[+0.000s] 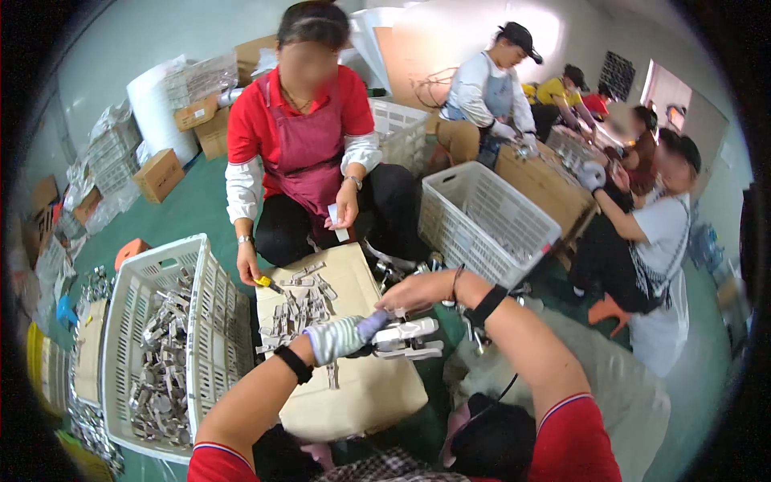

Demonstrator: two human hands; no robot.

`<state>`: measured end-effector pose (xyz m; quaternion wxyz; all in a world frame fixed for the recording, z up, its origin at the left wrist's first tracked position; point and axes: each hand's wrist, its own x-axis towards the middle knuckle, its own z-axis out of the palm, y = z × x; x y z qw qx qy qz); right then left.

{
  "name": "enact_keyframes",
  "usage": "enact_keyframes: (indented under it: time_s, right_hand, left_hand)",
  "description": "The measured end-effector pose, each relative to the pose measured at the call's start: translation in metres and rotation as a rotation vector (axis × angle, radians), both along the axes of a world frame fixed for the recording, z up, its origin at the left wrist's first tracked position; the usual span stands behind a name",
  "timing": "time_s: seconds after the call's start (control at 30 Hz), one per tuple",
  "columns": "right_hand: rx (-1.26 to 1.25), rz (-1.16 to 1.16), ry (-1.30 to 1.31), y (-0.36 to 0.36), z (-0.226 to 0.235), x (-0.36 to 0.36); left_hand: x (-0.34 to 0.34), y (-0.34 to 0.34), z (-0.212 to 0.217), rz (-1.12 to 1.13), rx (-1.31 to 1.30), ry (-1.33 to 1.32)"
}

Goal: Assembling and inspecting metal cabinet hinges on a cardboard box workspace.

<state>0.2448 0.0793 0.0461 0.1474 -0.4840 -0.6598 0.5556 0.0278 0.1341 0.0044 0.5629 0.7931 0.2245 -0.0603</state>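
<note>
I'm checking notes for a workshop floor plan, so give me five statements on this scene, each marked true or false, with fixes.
1. The person's left hand wears a striped glove. True.
2. Both of the person's hands wear gloves. False: the right hand is bare.
3. Silvery metal pieces stick out past the gloved fingers. True.
4. The white crate at the left holds folded cloths. False: it holds many metal parts.
5. The co-worker opposite, in a red top, has a yellow-handled tool at one hand. True.
</note>
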Motion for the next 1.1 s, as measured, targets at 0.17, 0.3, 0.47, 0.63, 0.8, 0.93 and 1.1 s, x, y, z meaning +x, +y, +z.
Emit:
enact_keyframes:
  time_s: [0.17, 0.3, 0.47, 0.63, 0.8, 0.93, 1.1]
  right_hand:
    - [-0.147, -0.206, 0.786, -0.072, 0.013, -0.001]
    - [0.031, -0.118, 0.916, -0.106, 0.020, -0.035]
    - [0.229, -0.351, 0.855, -0.114, 0.015, -0.075]
    - [0.263, -0.526, 0.767, -0.116, 0.019, -0.108]
    - [0.162, -0.623, 1.037, -0.113, -0.008, -0.121]
    - [0.170, -0.774, 1.051, -0.109, -0.012, -0.120]
    - [0.141, -0.909, 1.047, -0.112, -0.012, -0.117]
  left_hand:
    - [-0.032, -0.067, 0.060, 0.186, -0.783, -0.337]
    - [-0.062, -0.103, 0.079, 0.219, -1.187, -0.437]
    - [-0.082, -0.106, 0.063, 0.188, -1.324, -0.688]
    - [-0.073, -0.108, 0.052, 0.245, -1.439, -0.870]
    - [-0.060, -0.112, 0.048, 0.313, -1.460, -0.889]
    - [-0.046, -0.108, 0.041, 0.359, -1.397, -0.788]
    - [-0.041, -0.098, 0.036, 0.457, -1.328, -0.708]
